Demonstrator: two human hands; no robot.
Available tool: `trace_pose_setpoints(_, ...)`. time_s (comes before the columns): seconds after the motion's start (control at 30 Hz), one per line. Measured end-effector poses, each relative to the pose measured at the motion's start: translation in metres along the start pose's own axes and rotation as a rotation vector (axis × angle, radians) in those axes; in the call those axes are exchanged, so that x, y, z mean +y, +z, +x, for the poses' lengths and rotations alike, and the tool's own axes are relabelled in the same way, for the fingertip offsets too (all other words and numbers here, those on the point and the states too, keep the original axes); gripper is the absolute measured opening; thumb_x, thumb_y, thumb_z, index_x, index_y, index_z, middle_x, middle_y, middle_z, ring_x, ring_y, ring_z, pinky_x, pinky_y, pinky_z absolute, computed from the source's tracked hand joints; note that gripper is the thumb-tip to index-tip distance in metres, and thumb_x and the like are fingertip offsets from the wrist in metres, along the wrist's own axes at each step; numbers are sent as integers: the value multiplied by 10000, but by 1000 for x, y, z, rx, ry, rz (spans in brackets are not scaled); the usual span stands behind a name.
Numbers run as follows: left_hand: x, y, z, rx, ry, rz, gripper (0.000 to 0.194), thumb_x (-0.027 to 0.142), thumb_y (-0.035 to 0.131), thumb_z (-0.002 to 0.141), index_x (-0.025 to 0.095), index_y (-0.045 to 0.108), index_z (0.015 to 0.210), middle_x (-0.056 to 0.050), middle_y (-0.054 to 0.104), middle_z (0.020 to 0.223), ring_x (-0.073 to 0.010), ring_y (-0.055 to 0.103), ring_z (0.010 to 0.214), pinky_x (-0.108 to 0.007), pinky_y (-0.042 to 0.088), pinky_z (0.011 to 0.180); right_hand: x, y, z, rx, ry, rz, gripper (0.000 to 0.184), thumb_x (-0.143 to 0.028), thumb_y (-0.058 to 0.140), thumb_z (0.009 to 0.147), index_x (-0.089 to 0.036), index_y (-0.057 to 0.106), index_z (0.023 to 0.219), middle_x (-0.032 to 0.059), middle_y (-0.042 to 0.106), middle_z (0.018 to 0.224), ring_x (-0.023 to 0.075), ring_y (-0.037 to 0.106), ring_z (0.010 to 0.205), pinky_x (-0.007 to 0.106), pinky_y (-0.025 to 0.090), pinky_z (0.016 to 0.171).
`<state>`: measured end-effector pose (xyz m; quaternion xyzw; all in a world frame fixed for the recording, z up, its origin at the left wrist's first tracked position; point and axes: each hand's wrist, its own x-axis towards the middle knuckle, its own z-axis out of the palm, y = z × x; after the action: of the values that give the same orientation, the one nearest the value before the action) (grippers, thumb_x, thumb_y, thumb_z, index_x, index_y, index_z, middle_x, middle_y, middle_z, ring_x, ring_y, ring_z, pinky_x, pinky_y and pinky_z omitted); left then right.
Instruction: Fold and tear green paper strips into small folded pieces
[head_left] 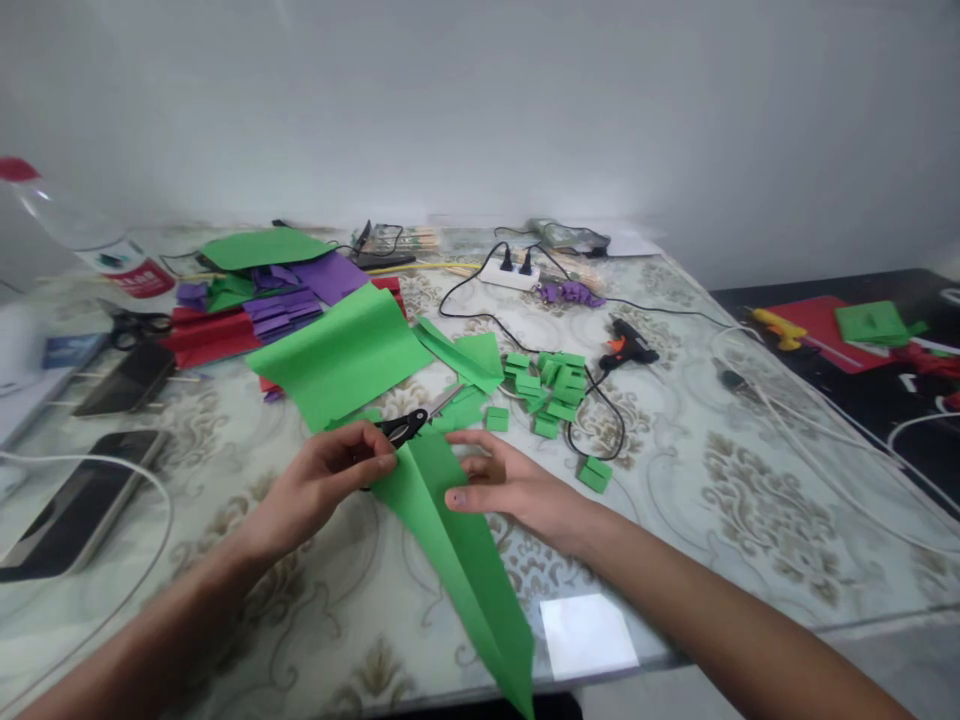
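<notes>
A long strip of green paper [450, 530], creased lengthwise, hangs between my hands and reaches past the table's front edge. My left hand [337, 475] pinches its upper left corner between thumb and fingers. On the other side, my right hand [499, 485] has its thumb on the near face and its fingers behind the paper. Black-handled scissors [409, 425] lie just beyond the strip, blades pointing right and partly open. Farther off is a large green sheet [345, 355], with a narrow folded green strip [457, 355] beside it. Small folded green pieces [551, 385] are heaped to the right.
A black glue gun [628, 345] and a white power strip [510, 273] with cables stand at the back right. Purple strips [285, 315], red paper [210, 337], a second pair of scissors [135, 325], a phone [82, 500] and a bottle [112, 255] occupy the left.
</notes>
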<state>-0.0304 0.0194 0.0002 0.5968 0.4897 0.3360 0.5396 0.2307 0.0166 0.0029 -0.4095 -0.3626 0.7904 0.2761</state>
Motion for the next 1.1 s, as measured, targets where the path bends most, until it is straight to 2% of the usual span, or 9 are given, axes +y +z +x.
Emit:
trace_pose_setpoints(0.17, 5, -3, -2, -75, -32, 22, 241, 440, 704, 932, 204, 691, 889, 14, 598, 787, -145, 505, 738, -232, 393, 650, -2, -4, 1, 133, -2, -46, 844, -299, 1012, 569, -235, 606, 1306, 95, 720, 1261, 292, 720, 1104, 417, 589, 929)
trace_pose_setpoints(0.3, 10, 0, -3, -179, -113, 12, 291, 487, 736, 899, 202, 739, 954, -8, 641, 840, -161, 547, 760, -234, 425, 650, -2, -4, 1, 18, -46, -90, 660, -293, 998, 589, -198, 682, 1160, 70, 766, 1140, 267, 736, 1025, 377, 587, 877)
trace_pose_setpoints(0.5, 4, 9, -3, -304, -237, -80, 366, 529, 768, 876, 178, 686, 820, 11, 617, 712, -126, 534, 615, -205, 404, 539, -1, -4, -1, -107, -43, -202, 485, -327, 961, 662, -176, 755, 1075, 33, 781, 1009, 205, 730, 896, 328, 571, 849)
trace_pose_setpoints(0.6, 3, 4, -2, -191, -217, -62, 378, 536, 786, 858, 175, 692, 794, 15, 612, 709, -119, 538, 606, -194, 408, 524, -10, -13, -5, -182, 22, -203, 478, -389, 930, 722, -184, 763, 1120, 48, 794, 1035, 213, 747, 928, 324, 582, 846)
trace_pose_setpoints(0.67, 3, -3, 0, -18, -176, -46, 395, 542, 823, 816, 173, 691, 769, 21, 604, 703, -111, 527, 597, -183, 399, 511, -18, -22, -7, -224, 74, -153, 464, -423, 917, 743, -183, 771, 1113, 62, 799, 1040, 220, 757, 937, 330, 592, 856)
trace_pose_setpoints(0.77, 5, -13, 3, 301, -103, -81, 437, 554, 902, 708, 175, 697, 782, 31, 600, 693, -98, 505, 582, -166, 360, 483, -29, -32, -5, -35, -41, 65, 444, -489, 899, 736, -196, 780, 1048, 70, 811, 1044, 232, 767, 969, 325, 597, 878)
trace_pose_setpoints(0.87, 7, -16, 5, 508, -61, -152, 498, 562, 957, 607, 177, 696, 788, 36, 604, 670, -96, 494, 567, -167, 350, 470, -30, -34, 1, 7, -152, 236, 474, -571, 841, 761, -211, 772, 1061, 84, 811, 1103, 288, 752, 1092, 393, 606, 921)
trace_pose_setpoints(1.0, 4, -11, 8, 575, -32, -188, 521, 558, 977, 566, 186, 693, 792, 47, 610, 626, -102, 500, 546, -176, 357, 467, -21, -26, 6, 53, -234, 151, 474, -469, 924, 698, -196, 767, 1052, 95, 811, 1126, 292, 758, 1093, 413, 609, 958)
trace_pose_setpoints(1.1, -1, -7, 8, 544, -2, -192, 475, 526, 966, 612, 188, 698, 810, 38, 645, 645, -109, 535, 556, -179, 380, 472, -15, -21, 5, 184, -278, -27, 459, -402, 941, 701, -206, 775, 1081, 90, 814, 1148, 277, 773, 1045, 407, 626, 928)
